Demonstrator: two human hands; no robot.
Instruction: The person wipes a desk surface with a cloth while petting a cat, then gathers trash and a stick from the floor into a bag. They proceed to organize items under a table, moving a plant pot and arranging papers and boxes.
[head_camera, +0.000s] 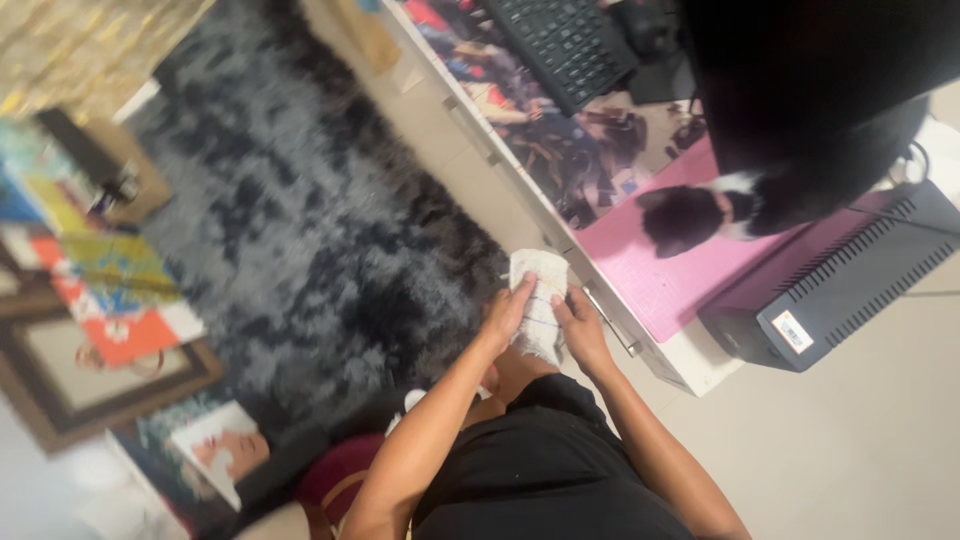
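A white cloth (540, 298) with thin coloured stripes hangs between my two hands in front of a white desk (690, 362). My left hand (505, 312) grips its left edge. My right hand (583, 328) grips its right edge, close to the desk's front. The cloth's frayed lower end droops toward my lap. My forearms reach up from the bottom of the view over dark clothing.
On the desk lie a pink mat (680, 275), a black keyboard (560, 45), a printed desk pad (570, 150) and a black-and-white cat (730, 205). A black box-shaped device (840, 285) stands at its right end. A shaggy grey rug (300, 220) covers the floor; pictures and frames (100, 300) lie left.
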